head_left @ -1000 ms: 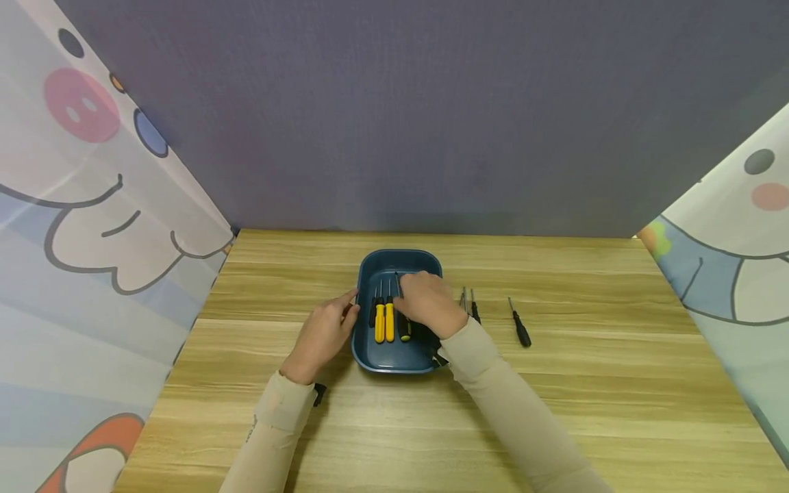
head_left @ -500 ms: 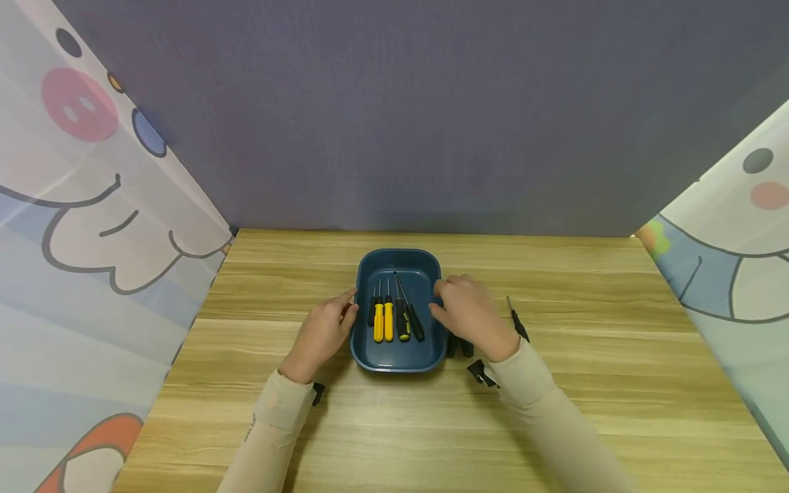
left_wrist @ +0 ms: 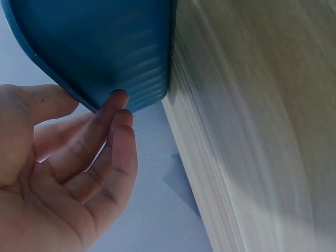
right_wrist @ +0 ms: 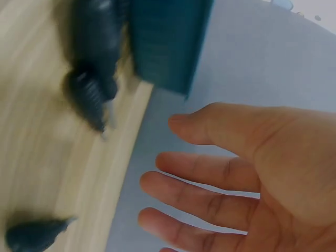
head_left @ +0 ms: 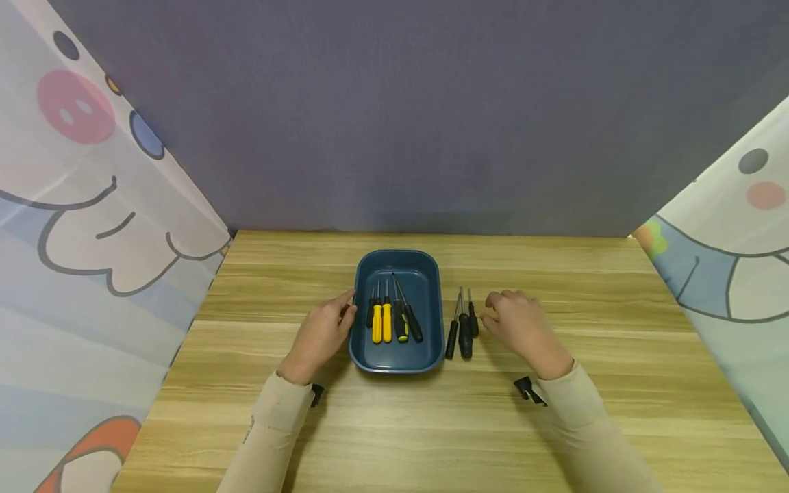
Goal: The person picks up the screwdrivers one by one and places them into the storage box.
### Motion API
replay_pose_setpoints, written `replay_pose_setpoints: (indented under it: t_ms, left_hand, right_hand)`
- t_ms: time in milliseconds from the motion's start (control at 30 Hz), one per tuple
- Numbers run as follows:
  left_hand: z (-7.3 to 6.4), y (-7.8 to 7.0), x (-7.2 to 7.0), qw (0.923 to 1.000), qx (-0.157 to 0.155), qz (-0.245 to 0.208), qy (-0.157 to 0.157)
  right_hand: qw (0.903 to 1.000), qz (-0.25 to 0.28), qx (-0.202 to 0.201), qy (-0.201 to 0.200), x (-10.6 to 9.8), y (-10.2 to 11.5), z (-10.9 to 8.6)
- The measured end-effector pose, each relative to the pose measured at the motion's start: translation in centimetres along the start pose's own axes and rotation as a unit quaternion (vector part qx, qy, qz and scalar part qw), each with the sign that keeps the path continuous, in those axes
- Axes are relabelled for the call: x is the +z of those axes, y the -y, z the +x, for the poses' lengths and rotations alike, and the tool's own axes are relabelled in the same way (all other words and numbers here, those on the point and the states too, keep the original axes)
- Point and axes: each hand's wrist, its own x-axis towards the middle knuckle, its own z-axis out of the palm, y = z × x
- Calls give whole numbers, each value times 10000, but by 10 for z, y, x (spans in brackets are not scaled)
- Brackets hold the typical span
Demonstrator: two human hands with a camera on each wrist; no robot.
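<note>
The right hand has its fingers spread and nearly straight, thumb well apart from them, with nothing in hold. The left hand has loosely bent fingers, index fingertip at the rim of the blue tray and the others against or just beside its outer wall, not wrapped round it.

Nearest the right fingers, below them in the right wrist view, a lone black screwdriver lies on the table; from the head view the hand covers it. Just left of the right thumb and index fingertips, and apart from them, is a small black screwdriver. Beyond it from those fingers come a thick-handled black screwdriver and a slim black screwdriver, shafts pointing away from the person. This group and the tray's wall stand between the right fingers and the tools inside.

In the tray, going right from the left fingertips, lie a short black screwdriver, two yellow screwdrivers, a black-and-green screwdriver and a slanted black screwdriver.

Farther out, a dark clip sits by the right cuff. A grey panel rises past all the fingertips, with a printed curtain out to the left.
</note>
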Motion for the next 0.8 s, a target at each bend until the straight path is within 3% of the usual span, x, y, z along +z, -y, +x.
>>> replay_pose_setpoints:
  t_ms: [433,800]
  left_hand:
    - [0,1,0,10000,12,-23,-38]
    - [-1,0,-1,10000,-66,-75,-3]
  right_hand:
    - [9975,-42,675,201,14,-39,-19]
    - [9935,78,1048,440,23,-49,-24]
